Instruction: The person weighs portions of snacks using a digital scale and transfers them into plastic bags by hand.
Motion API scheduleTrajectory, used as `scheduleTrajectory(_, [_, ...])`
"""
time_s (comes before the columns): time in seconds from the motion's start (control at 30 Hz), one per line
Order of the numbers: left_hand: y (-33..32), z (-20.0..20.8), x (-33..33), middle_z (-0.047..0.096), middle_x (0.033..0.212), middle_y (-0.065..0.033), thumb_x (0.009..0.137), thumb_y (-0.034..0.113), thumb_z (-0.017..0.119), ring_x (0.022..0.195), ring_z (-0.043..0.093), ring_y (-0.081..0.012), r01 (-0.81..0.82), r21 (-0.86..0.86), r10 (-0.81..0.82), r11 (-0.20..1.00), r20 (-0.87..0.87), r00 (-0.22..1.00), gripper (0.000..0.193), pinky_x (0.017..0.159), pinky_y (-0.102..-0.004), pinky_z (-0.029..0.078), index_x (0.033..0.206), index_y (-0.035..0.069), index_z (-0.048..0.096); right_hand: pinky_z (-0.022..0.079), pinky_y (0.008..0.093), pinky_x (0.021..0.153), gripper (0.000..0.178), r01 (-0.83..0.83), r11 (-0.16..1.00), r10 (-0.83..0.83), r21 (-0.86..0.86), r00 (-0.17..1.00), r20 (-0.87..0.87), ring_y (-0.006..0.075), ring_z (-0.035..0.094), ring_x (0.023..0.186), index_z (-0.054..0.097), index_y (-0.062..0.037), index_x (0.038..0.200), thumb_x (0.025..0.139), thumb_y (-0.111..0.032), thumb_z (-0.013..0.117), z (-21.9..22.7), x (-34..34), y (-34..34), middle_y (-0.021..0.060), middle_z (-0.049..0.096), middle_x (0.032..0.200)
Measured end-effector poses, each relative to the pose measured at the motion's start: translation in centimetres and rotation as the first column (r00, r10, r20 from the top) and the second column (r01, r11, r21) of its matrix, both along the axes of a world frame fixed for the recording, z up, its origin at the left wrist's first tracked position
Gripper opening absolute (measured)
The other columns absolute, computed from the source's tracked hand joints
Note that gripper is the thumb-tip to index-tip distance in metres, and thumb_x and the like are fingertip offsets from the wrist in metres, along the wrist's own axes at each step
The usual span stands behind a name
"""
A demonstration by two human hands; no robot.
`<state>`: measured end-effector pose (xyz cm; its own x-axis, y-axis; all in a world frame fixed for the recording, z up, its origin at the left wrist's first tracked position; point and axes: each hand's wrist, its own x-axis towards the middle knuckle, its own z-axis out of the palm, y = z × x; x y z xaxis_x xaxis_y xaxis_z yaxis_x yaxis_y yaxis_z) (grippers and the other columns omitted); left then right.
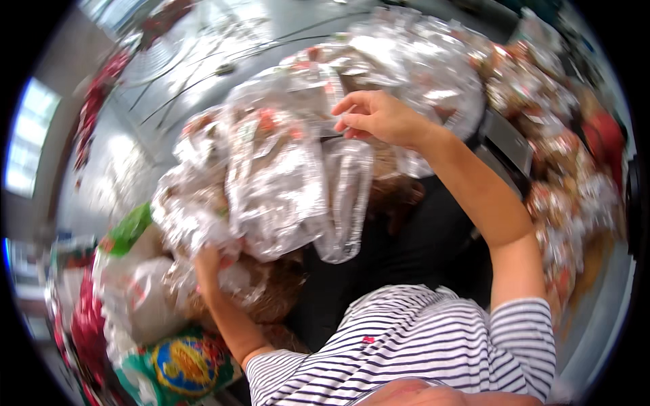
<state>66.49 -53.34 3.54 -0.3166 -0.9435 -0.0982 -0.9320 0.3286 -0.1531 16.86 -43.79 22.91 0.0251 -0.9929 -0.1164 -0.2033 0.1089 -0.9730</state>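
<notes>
A large clear plastic bag (pixel 277 183) with red-orange print lies crumpled in front of me, on top of other clear bags. My right hand (pixel 382 118) hovers by its upper right edge, fingers loosely curled, with a gap between thumb and forefinger. Nothing plainly sits in that hand. My left hand (pixel 208 260) reaches into the film at the lower left of the pile; its fingers are hidden there and blurred. Below it, a bag with brown contents (pixel 274 284) shows.
More clear bags (pixel 420 61) heap up at the back, and printed ones (pixel 555 183) line the right side. White sacks (pixel 149 298) and a green sack with a yellow-blue emblem (pixel 186 365) stand at left. Red netting (pixel 101 101) hangs at far left. A dark metal box (pixel 506 143) stands right.
</notes>
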Motion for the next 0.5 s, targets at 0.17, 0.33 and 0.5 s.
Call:
scheduleTrajectory(0.17, [2.9,10.7,-3.9,0.062,0.092,-0.0201,0.079,0.027,0.062,0.081,0.059,-0.0354,-0.180,-0.306,0.078,0.935,-0.317,0.945,0.059,0.073,-0.0415,0.047,0.129,0.003,0.042,0.049,0.0248,0.077,0.020,0.530,0.838,-0.522,-0.129,0.848,0.087,0.0109,0.059,0.084,0.056,-0.0027,0.108,0.091,-0.013,0.052,-2.4,-8.8,20.0,0.0068,0.064,0.094])
scheduleTrajectory(0.33, [9.4,21.1,-16.0,0.064,0.068,-0.0091,0.082,0.050,0.058,0.051,0.058,-0.0213,-0.061,-0.524,-0.133,0.849,-0.324,0.937,0.047,0.045,-0.0357,0.044,0.104,0.010,0.064,0.049,0.0199,0.065,0.012,0.996,0.059,-0.952,0.062,0.038,0.305,0.0080,0.058,0.071,0.057,-0.0031,0.099,0.089,-0.008,0.051,-9.5,-8.8,41.1,0.0053,0.063,0.084])
scheduleTrajectory(0.5, [13.2,21.3,-33.9,0.052,0.068,-0.0055,0.087,0.021,0.057,0.061,0.047,-0.0114,0.474,-0.159,-0.434,0.866,-0.711,0.554,0.041,0.056,-0.0269,0.041,0.126,0.009,0.050,0.046,0.0197,0.057,0.012,0.899,-0.359,-0.855,0.249,-0.424,0.299,0.0078,0.055,0.064,0.057,-0.0013,0.096,0.086,-0.004,0.050,-17.9,-1.7,55.9,0.0061,0.062,0.080])
